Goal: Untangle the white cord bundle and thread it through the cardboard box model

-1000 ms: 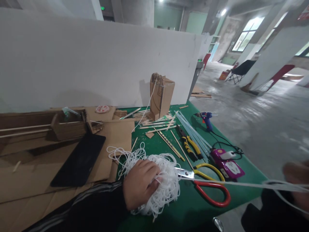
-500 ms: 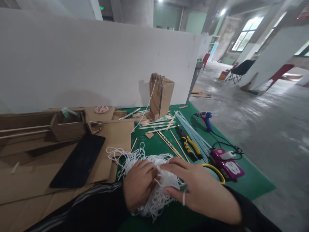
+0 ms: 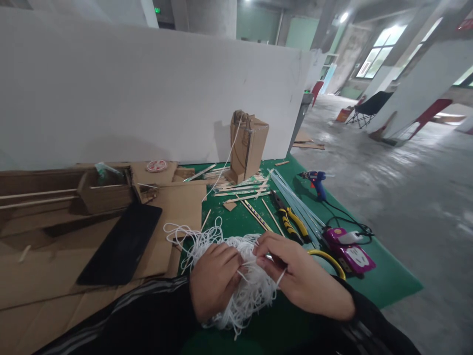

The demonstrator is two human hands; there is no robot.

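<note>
A tangled bundle of white string [image 3: 244,296] lies on the green table mat [image 3: 384,286]. My left hand [image 3: 214,278] is closed over the bundle's left side and presses it down. My right hand [image 3: 295,276] rests on the bundle's right side, its thumb and fingers pinching a strand of the string. Loose loops of string [image 3: 185,234] trail out to the upper left. Scissors with yellow and red handles [image 3: 328,259] lie mostly hidden under my right hand.
Yellow-handled pliers [image 3: 290,222], wooden sticks [image 3: 254,214], clear glue sticks [image 3: 295,202], a blue glue gun [image 3: 314,180] and a purple power strip [image 3: 349,249] lie to the right. A small cardboard box [image 3: 247,145] stands at the back. Cardboard sheets [image 3: 173,207] and a black panel [image 3: 121,246] cover the left.
My right hand came back from the far right, where it held a strand pulled out taut, and now sits on the bundle pinching a strand. My left hand stayed put.
</note>
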